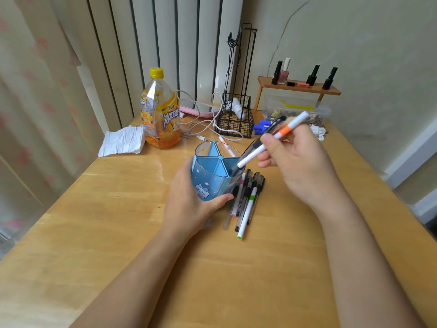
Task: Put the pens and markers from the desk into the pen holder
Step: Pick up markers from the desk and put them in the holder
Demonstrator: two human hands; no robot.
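Observation:
A blue pen holder (208,176) with star-shaped dividers stands mid-desk, and my left hand (189,204) grips its near side. My right hand (298,159) holds two pens slanted over the holder: a white marker with an orange band (283,131) and a black pen (254,144). Their lower tips reach into the holder's right compartment. Several more pens and markers (246,202) lie bundled on the desk just right of the holder, among them a white one with a green band. Another white pen (225,144) lies behind the holder.
An orange iced-tea bottle (160,112) and a crumpled tissue (123,142) stand at the back left. A black wire basket (236,117), white cables, blue clips (261,127), a clear box (295,107) and a small wooden shelf (300,87) with nail-polish bottles line the back.

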